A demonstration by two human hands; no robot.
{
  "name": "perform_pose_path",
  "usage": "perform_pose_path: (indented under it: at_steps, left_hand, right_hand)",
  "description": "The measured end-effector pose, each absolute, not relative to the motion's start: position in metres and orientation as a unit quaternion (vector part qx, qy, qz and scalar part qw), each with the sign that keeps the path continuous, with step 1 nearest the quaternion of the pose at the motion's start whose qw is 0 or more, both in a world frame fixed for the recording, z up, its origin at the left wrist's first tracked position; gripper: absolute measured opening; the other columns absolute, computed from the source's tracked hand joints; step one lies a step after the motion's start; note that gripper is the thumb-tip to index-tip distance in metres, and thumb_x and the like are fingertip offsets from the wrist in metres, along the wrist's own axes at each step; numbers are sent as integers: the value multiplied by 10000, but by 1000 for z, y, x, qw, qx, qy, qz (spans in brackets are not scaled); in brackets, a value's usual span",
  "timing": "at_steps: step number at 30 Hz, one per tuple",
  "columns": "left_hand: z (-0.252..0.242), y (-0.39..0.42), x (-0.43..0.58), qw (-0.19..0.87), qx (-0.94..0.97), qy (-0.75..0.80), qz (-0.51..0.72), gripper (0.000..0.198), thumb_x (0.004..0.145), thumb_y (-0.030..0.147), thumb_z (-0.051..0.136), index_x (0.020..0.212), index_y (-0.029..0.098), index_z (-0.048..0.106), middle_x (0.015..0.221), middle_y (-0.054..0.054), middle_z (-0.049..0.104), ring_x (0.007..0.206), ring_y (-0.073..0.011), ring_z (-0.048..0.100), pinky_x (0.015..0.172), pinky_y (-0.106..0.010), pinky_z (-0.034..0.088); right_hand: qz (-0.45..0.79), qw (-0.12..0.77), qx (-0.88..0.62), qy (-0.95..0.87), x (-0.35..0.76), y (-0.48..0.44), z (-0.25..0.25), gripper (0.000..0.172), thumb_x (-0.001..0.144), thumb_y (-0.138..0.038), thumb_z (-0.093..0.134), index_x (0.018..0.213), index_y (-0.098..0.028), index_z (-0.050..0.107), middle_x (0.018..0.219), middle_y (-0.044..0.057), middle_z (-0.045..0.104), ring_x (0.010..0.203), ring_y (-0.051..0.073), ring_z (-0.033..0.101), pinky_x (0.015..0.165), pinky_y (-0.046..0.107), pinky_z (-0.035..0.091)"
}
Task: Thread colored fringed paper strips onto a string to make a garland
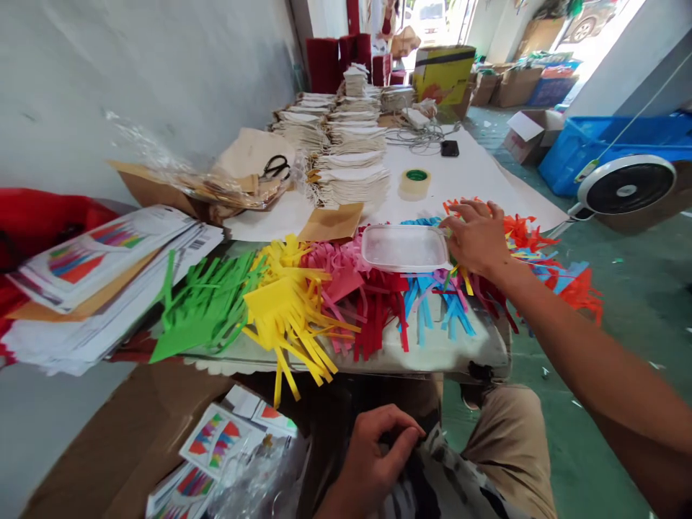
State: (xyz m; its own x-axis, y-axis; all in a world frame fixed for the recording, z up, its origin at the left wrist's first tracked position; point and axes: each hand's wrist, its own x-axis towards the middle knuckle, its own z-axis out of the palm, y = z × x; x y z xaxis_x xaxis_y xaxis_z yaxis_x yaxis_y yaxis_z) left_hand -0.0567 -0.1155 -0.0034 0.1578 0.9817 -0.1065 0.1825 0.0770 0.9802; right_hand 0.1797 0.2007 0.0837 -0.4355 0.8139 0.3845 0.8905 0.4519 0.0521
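My right hand [478, 241] reaches over the right part of a row of fringed paper tassels, fingers apart and bent downward. Its fingertips are by the right edge of a shallow clear plastic tray [405, 249], which lies on the tassels. Under and beside this hand are orange-red fringes [527, 234] and blue fringes [419, 299]. Farther left lie pink fringes [343, 281], a yellow tassel [286, 303] and a green tassel [210, 310]. My left hand [381, 447] rests low over my lap, fingers curled and thumb against them, with nothing seen inside.
Stacks of white stringed bundles [351, 162] stand behind, near a tape roll [415, 182] and black-handled scissors [277, 167]. Printed sheets [108, 267] lie at left. Below the table edge, a cardboard box [124, 440] holds printed cards. A fan [627, 187] stands at right.
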Motion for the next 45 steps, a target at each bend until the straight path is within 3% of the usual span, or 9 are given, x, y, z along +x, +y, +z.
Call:
perform_pose_path:
  at_steps: [4, 11, 16, 20, 26, 30, 34, 39, 45]
  left_hand:
    - [5, -116, -53, 520, 554, 526, 381, 262, 969, 382, 660, 844, 208, 810, 798, -50, 763, 763, -170, 678, 742, -272, 474]
    - [8, -118, -52, 558, 528, 519, 374, 249, 953, 372, 678, 878, 192, 834, 862, -68, 808, 827, -183, 730, 802, -270, 496]
    - [-4, -126, -55, 564, 523, 520, 371, 375, 979, 469, 622, 893, 186, 852, 837, -79, 803, 797, -181, 727, 770, -274, 495]
    - [-7, -130, -67, 532, 534, 527, 392, 421, 1012, 485, 585, 861, 182, 836, 795, -79, 787, 750, -173, 714, 726, -278, 497]
    - [21, -89, -161, 71, 564, 656, 497, 121, 971, 299, 675, 1030, 222, 748, 988, -79, 757, 970, -221, 689, 915, -354, 526]
    - [54, -25, -249, -85, 517, 737, 426, 638, 905, 346, 754, 1483, 204, 524, 1459, -146, 599, 1362, -298, 519, 1097, -427, 472]
    - [70, 30, -300, 55, 609, 736, 290, 504, 831, 326, 778, 1309, 194, 690, 1229, -87, 724, 1240, -304, 588, 1132, -440, 410]
    - [84, 65, -325, 251, 661, 676, 206, 212, 736, 325, 779, 852, 148, 793, 867, -23, 741, 825, -188, 644, 803, -292, 473]
    - [115, 79, -343, 346, 603, 668, 266, 360, 767, 441, 754, 957, 136, 785, 877, -18, 681, 690, -102, 533, 565, -200, 321]
  right_hand:
    - [-94, 161, -467, -864, 168, 202, 76, 156, 906, -188, 633, 919, -169, 787, 1481, 104, 632, 1517, 348, 342, 1241, 597, 107]
    - [-102, 219, -608, -756, 175, 217, 72, 348, 1026, -287, 548, 1086, -36, 781, 1421, 343, 594, 1412, 481, 438, 1048, 754, 256]
    - [-165, 320, -578, -733, 175, 180, 85, 498, 1025, -452, 476, 1286, -139, 761, 1539, 207, 562, 1461, 405, 458, 1112, 667, 310]
    - [-108, 428, -471, -763, 162, 112, 83, 418, 989, -479, 510, 1351, -441, 715, 1446, 62, 671, 1331, 364, 614, 1043, 643, 469]
    - [83, 388, -403, -825, 137, 15, 27, 624, 925, -336, 591, 1444, -677, 526, 1367, -10, 700, 1078, 391, 730, 858, 682, 596]
    - [135, 340, -353, -861, 119, -12, -3, 566, 955, -231, 555, 1465, -475, 588, 1375, 45, 699, 1116, 365, 728, 874, 652, 612]
    - [133, 342, -335, -868, 102, -18, -8, 412, 960, -184, 546, 1313, -361, 662, 1385, 63, 693, 1145, 333, 715, 891, 600, 622]
    - [141, 335, -330, -872, 88, -19, -5, 373, 971, -161, 530, 1274, -335, 659, 1375, 60, 694, 1156, 310, 709, 917, 573, 624]
    - [139, 358, -315, -868, 61, -6, 16, 367, 980, -125, 545, 1268, -317, 670, 1330, 63, 710, 1107, 282, 707, 877, 496, 615]
